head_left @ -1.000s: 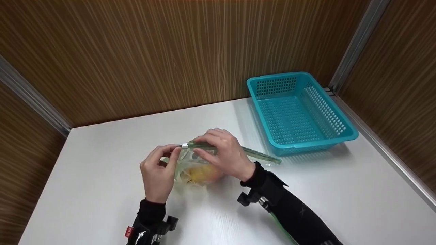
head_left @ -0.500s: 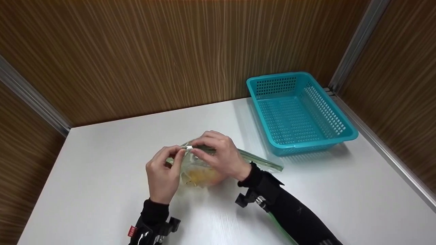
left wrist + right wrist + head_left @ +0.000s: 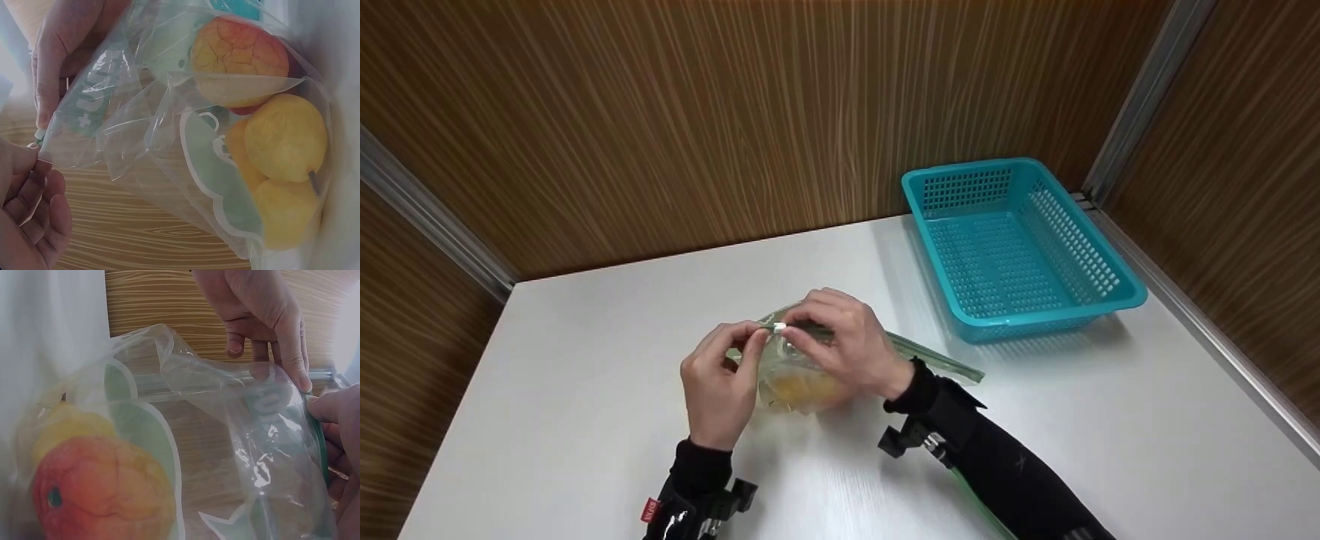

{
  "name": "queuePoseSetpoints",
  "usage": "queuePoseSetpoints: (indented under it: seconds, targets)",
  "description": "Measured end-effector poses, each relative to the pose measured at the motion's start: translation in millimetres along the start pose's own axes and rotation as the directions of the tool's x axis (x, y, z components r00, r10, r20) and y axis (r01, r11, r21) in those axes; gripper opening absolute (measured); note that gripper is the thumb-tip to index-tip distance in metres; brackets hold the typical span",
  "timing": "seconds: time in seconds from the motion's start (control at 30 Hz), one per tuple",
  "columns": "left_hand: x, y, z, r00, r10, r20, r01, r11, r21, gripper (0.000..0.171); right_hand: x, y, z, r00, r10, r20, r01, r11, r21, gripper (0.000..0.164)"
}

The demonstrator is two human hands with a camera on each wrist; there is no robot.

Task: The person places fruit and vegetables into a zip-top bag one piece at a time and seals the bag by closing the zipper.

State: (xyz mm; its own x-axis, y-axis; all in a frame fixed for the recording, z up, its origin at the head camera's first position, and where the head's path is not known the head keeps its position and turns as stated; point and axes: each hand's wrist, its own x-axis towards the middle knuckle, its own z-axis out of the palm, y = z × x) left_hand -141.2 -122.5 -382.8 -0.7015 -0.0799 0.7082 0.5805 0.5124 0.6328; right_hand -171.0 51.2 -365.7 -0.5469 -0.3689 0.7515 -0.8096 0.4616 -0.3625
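Observation:
A clear zip bag [image 3: 799,356] with a green seal strip stands on the white table, its top edge held up. My left hand [image 3: 720,382] pinches the strip near its left end. Right beside those fingertips, the thumb and fingers of my right hand [image 3: 847,341] pinch the strip at the white slider [image 3: 779,328]. The strip runs on past my right hand to a free end at the right. Through the plastic, the left wrist view shows yellow pears [image 3: 286,138] and a red-and-yellow round fruit [image 3: 242,59] with a creased look, lying low in the bag.
A turquoise plastic basket [image 3: 960,309] stands at the back right with nothing in it. Brown wood-grain panels [image 3: 697,127] wall the white table [image 3: 585,360] at the back and both sides.
Over the second, my left hand has shifted a little to the right, and the white slider with it. Both hands keep their pinch; in the last half second they barely move.

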Motion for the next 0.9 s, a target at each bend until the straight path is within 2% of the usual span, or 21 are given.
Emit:
queuePoseSetpoints:
  seconds: [0.6, 0.9]
  targets:
    - [3.8, 0.8, -6.2, 0.998, -0.054, -0.028, 0.053, 0.999, -0.002, 0.010, 0, 4, -9, 1.000, -0.002, 0.005, 0.002, 0.999, -0.045, 0.015]
    - [6.5, -1.4, -10.3, 0.997, -0.053, -0.058, 0.052, 0.998, -0.016, 0.008, -2, 8, -18, 1.000, 0.016, 0.025, -0.014, 0.995, -0.098, 0.015]
